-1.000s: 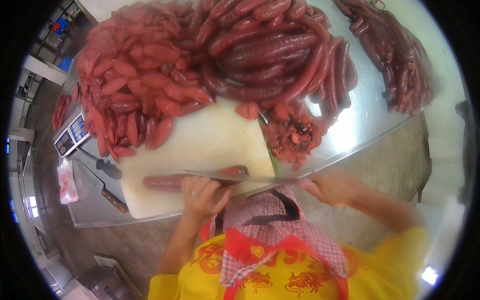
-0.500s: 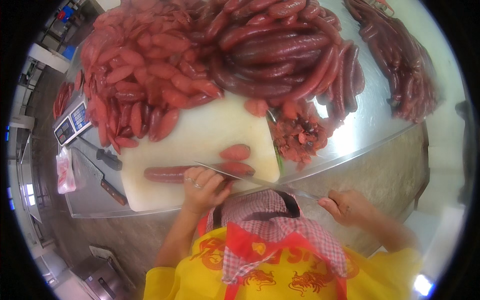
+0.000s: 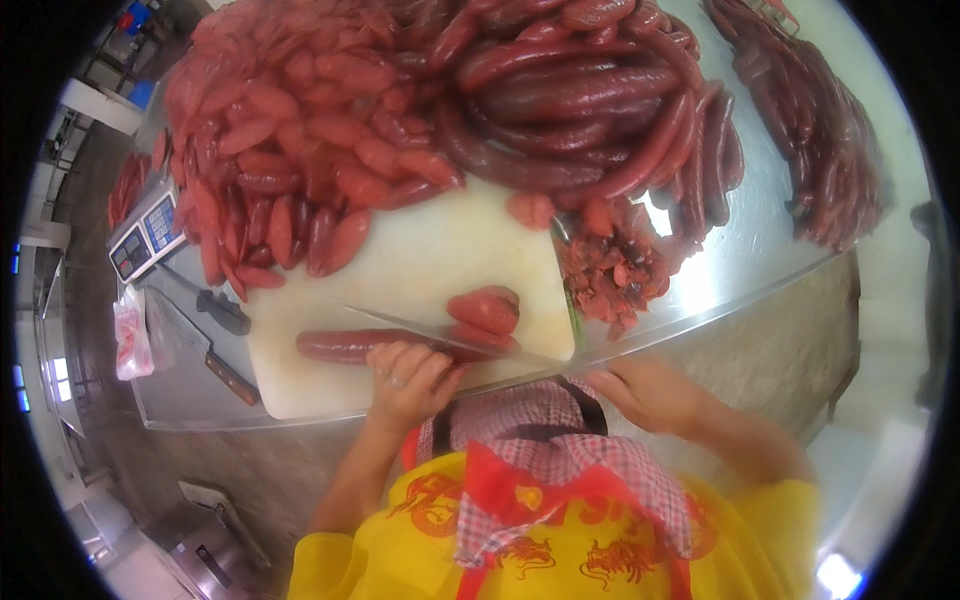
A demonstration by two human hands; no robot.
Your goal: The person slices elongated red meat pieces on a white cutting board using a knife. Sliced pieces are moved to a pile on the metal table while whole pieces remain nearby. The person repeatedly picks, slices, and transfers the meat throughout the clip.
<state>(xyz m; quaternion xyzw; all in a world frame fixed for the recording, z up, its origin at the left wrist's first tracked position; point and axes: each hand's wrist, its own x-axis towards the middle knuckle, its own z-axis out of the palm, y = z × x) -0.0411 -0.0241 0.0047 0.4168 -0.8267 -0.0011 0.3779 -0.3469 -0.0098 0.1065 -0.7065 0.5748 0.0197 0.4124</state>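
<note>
1. A steel table (image 3: 770,270) fills the view, its near edge running just in front of the person.
2. A heap of long dark red sausages (image 3: 590,110) lies toward the far side, with a smaller row of them (image 3: 820,150) near the far right corner.
3. A mound of short, paler red sausage pieces (image 3: 290,150) covers the far left part, spilling onto the board's left edge.
4. A white cutting board (image 3: 420,270) sits at the near edge of the table, in the middle.
5. A small pile of red trimmings (image 3: 612,275) lies just beside the board's right edge.
6. A long knife (image 3: 440,335) lies low across the board's near part, its blade over one long sausage (image 3: 350,345); two cut pieces (image 3: 485,312) rest just beyond it.
7. The right hand (image 3: 650,392) is closed around the knife's handle at the near edge.
8. The left hand (image 3: 408,378) rests curled fingers on the long sausage, pressing rather than gripping.
9. A scale (image 3: 148,232) and a second knife (image 3: 205,350) sit near the left edge.
</note>
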